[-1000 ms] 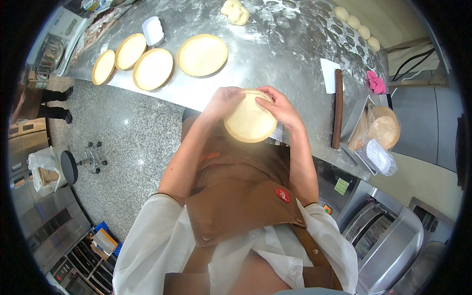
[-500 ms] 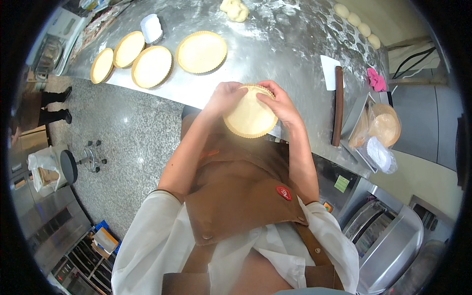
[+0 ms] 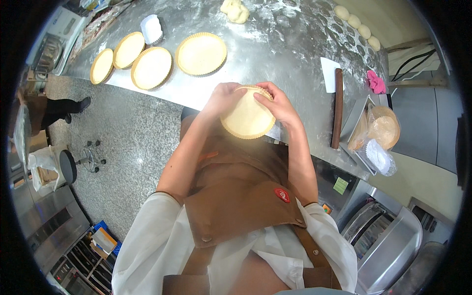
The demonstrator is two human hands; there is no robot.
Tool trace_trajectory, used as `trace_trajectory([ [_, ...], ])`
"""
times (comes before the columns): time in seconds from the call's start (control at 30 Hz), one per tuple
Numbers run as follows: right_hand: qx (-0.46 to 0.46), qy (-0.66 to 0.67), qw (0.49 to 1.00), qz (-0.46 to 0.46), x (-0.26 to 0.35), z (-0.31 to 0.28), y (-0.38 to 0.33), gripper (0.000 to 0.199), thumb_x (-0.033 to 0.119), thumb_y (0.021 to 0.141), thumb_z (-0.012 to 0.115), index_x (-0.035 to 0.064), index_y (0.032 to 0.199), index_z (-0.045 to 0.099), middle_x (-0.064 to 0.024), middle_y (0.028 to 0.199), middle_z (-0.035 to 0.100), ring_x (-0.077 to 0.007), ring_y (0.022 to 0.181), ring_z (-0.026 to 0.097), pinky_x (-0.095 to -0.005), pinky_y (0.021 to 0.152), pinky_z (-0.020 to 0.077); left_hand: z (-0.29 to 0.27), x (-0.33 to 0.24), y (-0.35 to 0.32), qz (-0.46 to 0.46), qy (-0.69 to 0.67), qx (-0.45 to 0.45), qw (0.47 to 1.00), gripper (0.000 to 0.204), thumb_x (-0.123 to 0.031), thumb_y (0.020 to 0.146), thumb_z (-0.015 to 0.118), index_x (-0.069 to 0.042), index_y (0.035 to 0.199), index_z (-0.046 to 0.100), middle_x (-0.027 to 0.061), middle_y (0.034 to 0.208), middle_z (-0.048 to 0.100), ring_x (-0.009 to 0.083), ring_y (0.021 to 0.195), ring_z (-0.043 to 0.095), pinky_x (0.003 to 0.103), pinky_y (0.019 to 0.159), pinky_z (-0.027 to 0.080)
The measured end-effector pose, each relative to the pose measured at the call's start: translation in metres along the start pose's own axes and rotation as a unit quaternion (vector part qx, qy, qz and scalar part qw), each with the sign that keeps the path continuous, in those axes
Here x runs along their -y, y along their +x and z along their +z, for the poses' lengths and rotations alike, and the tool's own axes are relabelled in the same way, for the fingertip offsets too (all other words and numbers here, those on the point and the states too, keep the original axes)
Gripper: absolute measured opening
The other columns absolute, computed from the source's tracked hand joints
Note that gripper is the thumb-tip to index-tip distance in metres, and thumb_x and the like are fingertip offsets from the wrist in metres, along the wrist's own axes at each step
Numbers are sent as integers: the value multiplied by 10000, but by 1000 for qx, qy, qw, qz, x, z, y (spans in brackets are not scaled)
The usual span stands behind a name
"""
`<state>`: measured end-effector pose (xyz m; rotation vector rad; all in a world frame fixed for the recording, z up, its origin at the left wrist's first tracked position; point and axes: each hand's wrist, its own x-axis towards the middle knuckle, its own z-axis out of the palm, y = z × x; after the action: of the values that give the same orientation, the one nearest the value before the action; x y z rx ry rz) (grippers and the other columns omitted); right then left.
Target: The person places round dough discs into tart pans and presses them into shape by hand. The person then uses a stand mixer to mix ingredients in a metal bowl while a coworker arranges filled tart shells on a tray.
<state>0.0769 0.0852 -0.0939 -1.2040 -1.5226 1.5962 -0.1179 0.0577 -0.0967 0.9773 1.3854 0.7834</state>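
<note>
Between my two hands is a round paper mould with a crimped rim, lined with pale tart dough (image 3: 247, 118), held in front of my apron at the table's near edge. My left hand (image 3: 223, 100) grips its upper left rim, thumb over the dough. On the upper right rim, my right hand (image 3: 281, 104) pinches with the thumb inside and fingers behind the wall. To the left on the steel table lie several like dough-lined moulds, the nearest being a lined mould (image 3: 201, 54) and another lined mould (image 3: 152, 69).
A dark rolling pin (image 3: 338, 108) lies right, beside a white sheet (image 3: 330, 73) and a pink cloth (image 3: 376, 81). A bin of wrapped paper moulds (image 3: 383, 127) stands near the right edge. Dough lumps (image 3: 236, 12) sit at the back. A person's legs (image 3: 61, 108) show at left.
The held mould has shifted slightly left, with my right thumb still over its edge. At the far left, the other person's legs have moved.
</note>
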Motion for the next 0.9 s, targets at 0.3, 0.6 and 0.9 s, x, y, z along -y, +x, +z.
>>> trace_trajectory([
  [0.3, -14, -73, 995, 67, 2, 0, 1, 251, 193, 980, 580, -3, 1128, 631, -115, 990, 685, -168, 889, 639, -326, 772, 506, -7, -8, -9, -8, 3, -1, 1000, 278, -222, 968, 643, 31, 1079, 681, 27, 839, 688, 70, 701, 613, 252, 630, 514],
  [0.6, -25, -100, 994, 40, -1, 0, 5, 218, 186, 964, 599, -9, 1044, 652, -130, 914, 697, -169, 843, 651, -315, 755, 506, -1, -6, -6, -18, -17, -3, 1000, 270, -211, 963, 656, 30, 1082, 684, 35, 845, 695, 73, 712, 627, 245, 637, 518],
  [0.9, -120, -13, 992, 34, -24, -4, 11, 221, 156, 982, 548, -37, 1044, 634, -117, 887, 695, -164, 793, 640, -309, 742, 502, -11, -1, -10, -11, -24, 42, 999, 321, -183, 949, 668, 46, 1172, 643, 42, 919, 698, 77, 787, 627, 247, 712, 524],
])
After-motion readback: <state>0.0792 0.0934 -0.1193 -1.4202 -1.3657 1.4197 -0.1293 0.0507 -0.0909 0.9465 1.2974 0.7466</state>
